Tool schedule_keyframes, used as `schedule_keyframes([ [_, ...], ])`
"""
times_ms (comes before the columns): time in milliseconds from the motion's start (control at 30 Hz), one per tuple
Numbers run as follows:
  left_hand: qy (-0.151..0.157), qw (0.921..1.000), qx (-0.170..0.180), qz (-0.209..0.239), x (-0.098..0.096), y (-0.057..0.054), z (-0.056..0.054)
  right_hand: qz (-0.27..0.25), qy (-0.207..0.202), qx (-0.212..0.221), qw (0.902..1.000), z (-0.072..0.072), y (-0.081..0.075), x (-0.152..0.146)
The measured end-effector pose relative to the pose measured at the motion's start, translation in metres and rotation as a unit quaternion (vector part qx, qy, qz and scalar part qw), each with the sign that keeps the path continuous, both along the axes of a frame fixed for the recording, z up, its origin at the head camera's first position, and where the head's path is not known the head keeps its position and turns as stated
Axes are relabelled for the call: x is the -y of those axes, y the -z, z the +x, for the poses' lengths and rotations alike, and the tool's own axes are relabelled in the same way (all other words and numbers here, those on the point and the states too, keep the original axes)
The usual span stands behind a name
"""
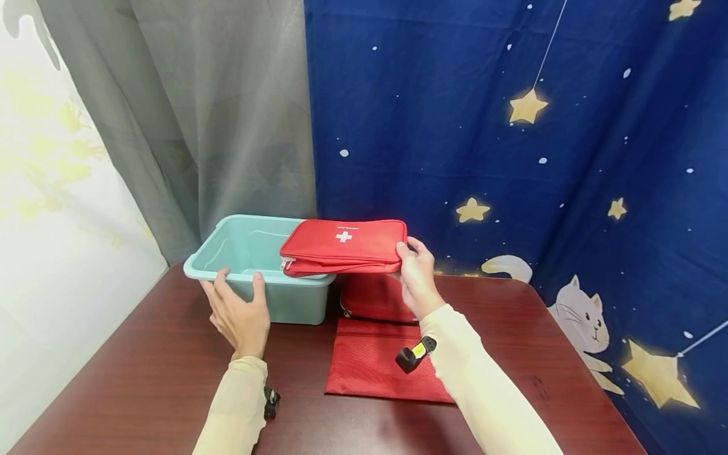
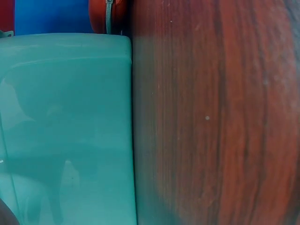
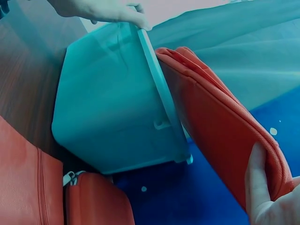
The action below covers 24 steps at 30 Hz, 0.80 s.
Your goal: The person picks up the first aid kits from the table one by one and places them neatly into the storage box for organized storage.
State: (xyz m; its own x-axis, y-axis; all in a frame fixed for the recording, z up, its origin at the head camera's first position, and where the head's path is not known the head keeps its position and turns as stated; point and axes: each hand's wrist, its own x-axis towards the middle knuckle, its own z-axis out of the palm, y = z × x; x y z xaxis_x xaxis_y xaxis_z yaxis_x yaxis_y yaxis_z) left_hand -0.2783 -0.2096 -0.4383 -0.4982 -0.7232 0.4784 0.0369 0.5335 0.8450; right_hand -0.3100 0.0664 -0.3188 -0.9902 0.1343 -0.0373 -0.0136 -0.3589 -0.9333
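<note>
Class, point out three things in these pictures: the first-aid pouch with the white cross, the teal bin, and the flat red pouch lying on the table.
first-aid pouch [image 1: 352,243], head view, on its top face beside the cross.
teal bin [image 1: 296,303], head view, on its front wall.
flat red pouch [image 1: 370,370], head view, on its bare middle.

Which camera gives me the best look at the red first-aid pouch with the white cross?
The head view: the red fabric first-aid pouch shows whole, white cross up, one end over the teal plastic bin, gripped by the right hand. The right wrist view shows only its side. The left wrist view does not show it.
</note>
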Motion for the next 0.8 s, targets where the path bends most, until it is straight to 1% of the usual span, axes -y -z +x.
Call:
schedule_keyframes([
  [300, 0.000, 1.0000, 0.002, 0.002, 0.000, -0.001, 0.000, 0.003, 0.006, -0.001, 1.0000, 0.003, -0.004, 0.013],
  [567, -0.001, 1.0000, 0.003, -0.001, -0.001, -0.001, 0.001, 0.019, 0.002, 0.002, 0.9998, 0.003, 0.001, 0.022],
  [700, -0.002, 1.0000, 0.003, -0.002, -0.001, -0.001, 0.001, 0.015, 0.002, -0.003, 0.9999, 0.004, 0.001, 0.027],
  [800, -0.003, 1.0000, 0.003, -0.001, -0.001, -0.001, 0.002, 0.013, -0.004, -0.006, 0.9999, 0.006, 0.001, 0.031],
])
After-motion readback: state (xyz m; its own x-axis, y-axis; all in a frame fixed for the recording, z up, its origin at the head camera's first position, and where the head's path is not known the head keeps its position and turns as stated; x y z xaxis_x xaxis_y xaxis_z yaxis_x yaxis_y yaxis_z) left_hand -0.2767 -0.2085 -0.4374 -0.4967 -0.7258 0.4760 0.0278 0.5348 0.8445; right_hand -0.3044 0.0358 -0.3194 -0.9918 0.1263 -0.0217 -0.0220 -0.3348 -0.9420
